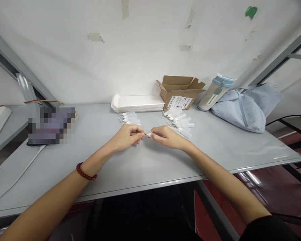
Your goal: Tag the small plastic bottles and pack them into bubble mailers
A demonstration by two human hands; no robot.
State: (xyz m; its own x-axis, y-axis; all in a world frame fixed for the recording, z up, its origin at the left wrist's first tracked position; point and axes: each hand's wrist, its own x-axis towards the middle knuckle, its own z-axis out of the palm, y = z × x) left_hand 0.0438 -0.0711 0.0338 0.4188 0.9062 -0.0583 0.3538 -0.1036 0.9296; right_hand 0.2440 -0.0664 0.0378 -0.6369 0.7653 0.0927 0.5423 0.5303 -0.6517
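My left hand point(127, 135) and my right hand point(165, 136) meet above the middle of the grey table point(140, 167), fingers pinched. Between the fingertips is a small white piece with a thin string point(148, 133); both hands hold it. A red bead bracelet point(85, 172) sits on my left wrist. Just behind the left hand lies a small group of white tagged pieces point(129, 117). A larger pile of the same white pieces point(179, 121) lies behind the right hand.
A stack of white trays point(137, 103) and an open cardboard box point(179, 92) stand by the back wall. A blue-lidded bottle point(214, 92) leans against a pale blue bag point(245, 107) at the right. A blurred object point(51, 125) and a white cable point(20, 174) are at the left.
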